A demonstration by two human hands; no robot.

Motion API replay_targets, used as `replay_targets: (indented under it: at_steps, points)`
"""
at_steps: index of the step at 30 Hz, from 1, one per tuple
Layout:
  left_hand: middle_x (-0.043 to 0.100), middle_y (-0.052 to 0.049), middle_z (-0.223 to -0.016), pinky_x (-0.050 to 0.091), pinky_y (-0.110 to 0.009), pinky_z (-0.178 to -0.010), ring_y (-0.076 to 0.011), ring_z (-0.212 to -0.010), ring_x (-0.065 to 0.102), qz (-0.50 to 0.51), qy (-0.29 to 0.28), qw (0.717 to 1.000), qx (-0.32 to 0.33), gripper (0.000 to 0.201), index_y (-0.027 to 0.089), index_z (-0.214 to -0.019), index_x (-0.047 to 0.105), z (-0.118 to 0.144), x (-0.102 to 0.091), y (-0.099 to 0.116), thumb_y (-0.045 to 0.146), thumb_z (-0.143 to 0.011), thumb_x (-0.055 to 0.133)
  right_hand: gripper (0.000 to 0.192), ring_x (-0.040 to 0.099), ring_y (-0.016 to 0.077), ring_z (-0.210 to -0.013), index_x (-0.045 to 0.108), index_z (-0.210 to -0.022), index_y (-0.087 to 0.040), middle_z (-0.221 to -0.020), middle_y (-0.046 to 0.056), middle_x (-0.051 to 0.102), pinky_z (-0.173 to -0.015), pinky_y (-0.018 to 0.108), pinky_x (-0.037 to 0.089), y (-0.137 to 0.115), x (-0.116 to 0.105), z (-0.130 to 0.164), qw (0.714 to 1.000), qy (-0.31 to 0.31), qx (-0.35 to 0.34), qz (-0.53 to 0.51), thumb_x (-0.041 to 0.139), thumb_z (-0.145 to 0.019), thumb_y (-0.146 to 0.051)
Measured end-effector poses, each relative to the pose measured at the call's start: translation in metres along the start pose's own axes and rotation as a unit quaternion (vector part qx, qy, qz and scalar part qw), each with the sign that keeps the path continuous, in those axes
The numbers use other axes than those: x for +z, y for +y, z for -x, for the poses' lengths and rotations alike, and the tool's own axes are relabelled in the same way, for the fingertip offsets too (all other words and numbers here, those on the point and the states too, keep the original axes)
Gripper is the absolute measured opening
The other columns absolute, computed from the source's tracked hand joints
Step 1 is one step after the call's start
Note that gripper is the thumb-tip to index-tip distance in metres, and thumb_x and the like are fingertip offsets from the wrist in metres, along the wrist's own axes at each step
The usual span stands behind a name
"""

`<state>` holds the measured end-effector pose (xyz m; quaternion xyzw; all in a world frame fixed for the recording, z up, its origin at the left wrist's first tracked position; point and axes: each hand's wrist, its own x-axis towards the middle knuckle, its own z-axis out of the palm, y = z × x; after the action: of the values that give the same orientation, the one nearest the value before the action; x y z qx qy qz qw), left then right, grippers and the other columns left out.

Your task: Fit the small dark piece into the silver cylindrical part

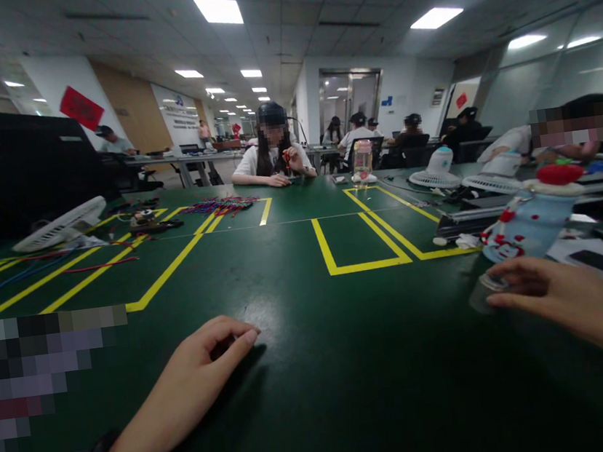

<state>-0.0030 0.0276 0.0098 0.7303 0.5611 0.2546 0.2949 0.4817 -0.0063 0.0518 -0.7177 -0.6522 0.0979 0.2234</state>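
Note:
My left hand (208, 358) rests low over the green table (319, 370), its thumb and forefinger pressed together. Whatever is between those fingertips, if anything, is too small to name. On the right, my right hand (556, 290) has its thumb and fingers closed around the side of a small clear jar (480, 297). The jar appears tilted, and part of it is hidden behind the fingers. Just beyond that hand stands a light blue bottle (532, 223) with a red top and printed figures.
Yellow tape (372, 266) marks boxes on the table. Red and blue wires (222, 205) lie farther off, with a white fan (59, 225) at left and another fan (435, 171) at right. A person (271, 156) sits opposite, near a clear pink-topped bottle (362, 162).

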Motion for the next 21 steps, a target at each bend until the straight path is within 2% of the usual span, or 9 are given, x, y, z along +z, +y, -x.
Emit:
replay_targets:
  at_steps: [3,5,8,11,15,18,21]
  points:
    - [0.069,-0.004,-0.098,0.049,-0.037,-0.082,-0.0246,-0.092,0.063,-0.005,0.003,1.0,0.007,0.034,0.025,-0.093,0.07,0.0,0.001,0.004,0.052,-0.086,0.051,0.043,0.069,0.0237,-0.085,0.063,-0.113,-0.022,-0.1,0.011,0.07,-0.074,0.034,0.056,-0.033,0.018,0.007,0.998,0.01,-0.062,-0.032,0.063,-0.078,-0.047]
    - [0.069,-0.004,-0.097,0.049,-0.037,-0.082,-0.0248,-0.092,0.063,-0.008,0.007,1.0,0.015,0.034,0.025,-0.091,0.07,0.001,0.001,0.008,0.053,-0.086,0.05,0.044,0.068,0.0213,-0.088,0.059,-0.117,-0.022,-0.104,0.009,0.068,-0.08,0.035,0.056,-0.07,0.036,0.013,0.989,-0.021,-0.121,-0.087,0.064,-0.079,-0.044]
    - [0.069,-0.003,-0.099,0.049,-0.036,-0.084,-0.0244,-0.093,0.063,-0.016,0.01,1.0,0.026,0.032,0.026,-0.093,0.07,0.003,0.003,0.01,0.051,-0.087,0.051,0.04,0.066,0.0171,-0.093,0.059,-0.115,-0.022,-0.107,0.005,0.067,-0.085,0.033,0.054,-0.126,0.066,0.022,0.96,-0.089,-0.211,-0.161,0.066,-0.079,-0.037]
    - [0.068,-0.003,-0.101,0.049,-0.036,-0.084,-0.0241,-0.095,0.062,-0.034,0.014,0.999,0.036,0.03,0.027,-0.096,0.07,0.005,0.003,0.007,0.049,-0.087,0.052,0.034,0.063,0.0151,-0.093,0.06,-0.11,-0.024,-0.104,0.002,0.067,-0.084,0.031,0.053,-0.161,0.09,0.028,0.942,-0.113,-0.262,-0.176,0.066,-0.077,-0.03]
    - [0.067,-0.004,-0.103,0.05,-0.036,-0.082,-0.0231,-0.092,0.061,-0.051,0.037,0.995,0.075,0.029,0.027,-0.102,0.068,0.008,0.008,0.013,0.045,-0.09,0.049,0.035,0.061,0.0152,-0.095,0.058,-0.113,-0.024,-0.106,0.003,0.065,-0.086,0.032,0.05,-0.165,0.107,0.029,0.936,-0.117,-0.266,-0.2,0.064,-0.078,-0.027]
    - [0.065,-0.003,-0.105,0.049,-0.033,-0.083,-0.0209,-0.093,0.06,-0.039,0.047,0.989,0.137,0.027,0.028,-0.109,0.066,0.007,0.021,0.041,0.039,-0.091,0.05,0.047,0.059,0.0165,-0.101,0.053,-0.118,-0.024,-0.113,0.004,0.062,-0.091,0.033,0.048,-0.156,0.116,0.027,0.927,-0.123,-0.26,-0.242,0.07,-0.074,-0.03]
    - [0.064,-0.002,-0.103,0.048,-0.031,-0.082,-0.0185,-0.092,0.06,-0.01,0.025,0.983,0.179,0.023,0.03,-0.106,0.067,0.001,0.038,0.078,0.034,-0.091,0.052,0.058,0.06,0.0173,-0.102,0.047,-0.124,-0.022,-0.114,0.005,0.062,-0.09,0.035,0.048,-0.154,0.12,0.026,0.923,-0.138,-0.245,-0.264,0.072,-0.073,-0.033]
